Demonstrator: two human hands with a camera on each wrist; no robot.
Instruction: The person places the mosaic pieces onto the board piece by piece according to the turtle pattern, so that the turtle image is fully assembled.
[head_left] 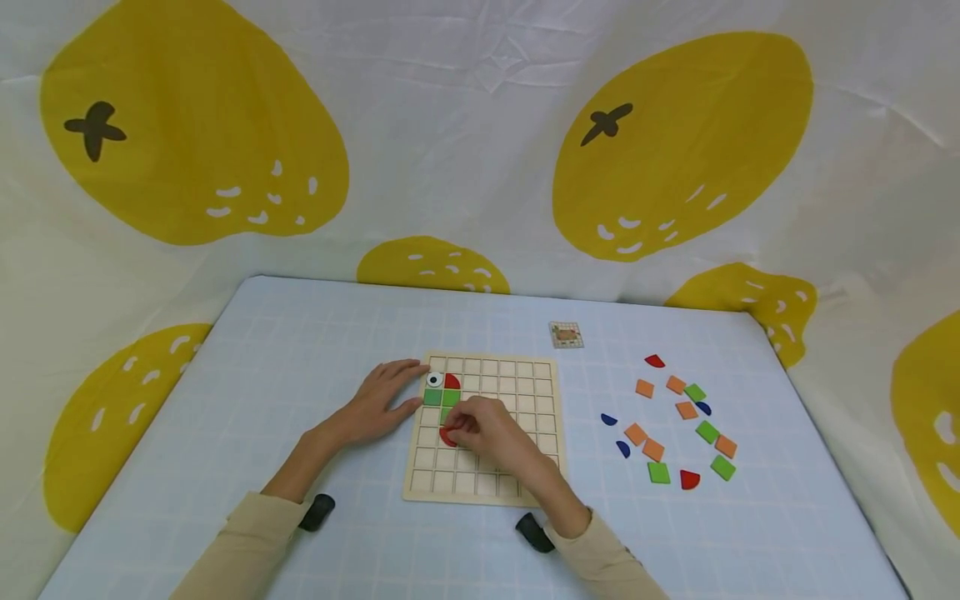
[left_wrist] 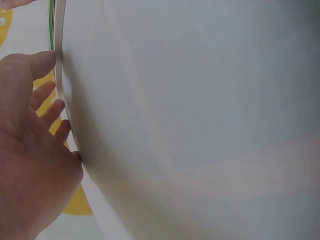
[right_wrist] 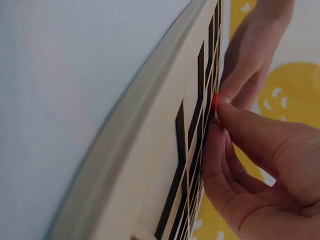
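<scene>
A pale wooden grid board (head_left: pixel 527 387) lies on the table. At its upper left sit a round eye tile (head_left: pixel 435 380), a red quarter-circle tile (head_left: pixel 452 382) and several green square tiles (head_left: pixel 451 397), one partly covered by fingers. My right hand (head_left: pixel 491 429) pinches another red quarter-circle tile (head_left: pixel 447 437) between thumb and fingers, low over the cells below the green column. In the right wrist view, a red sliver of this tile (right_wrist: pixel 215 105) shows at the thumb tip. With fingers extended, my left hand (head_left: pixel 377 406) touches the board's left edge.
Loose orange squares (head_left: pixel 644 388), green squares (head_left: pixel 658 472), blue half-circles (head_left: pixel 609 419) and red quarter-circles (head_left: pixel 690 479) are scattered right of the board. A small picture card (head_left: pixel 566 335) lies behind it. A patterned cloth (head_left: pixel 457 167) hangs at the table's back.
</scene>
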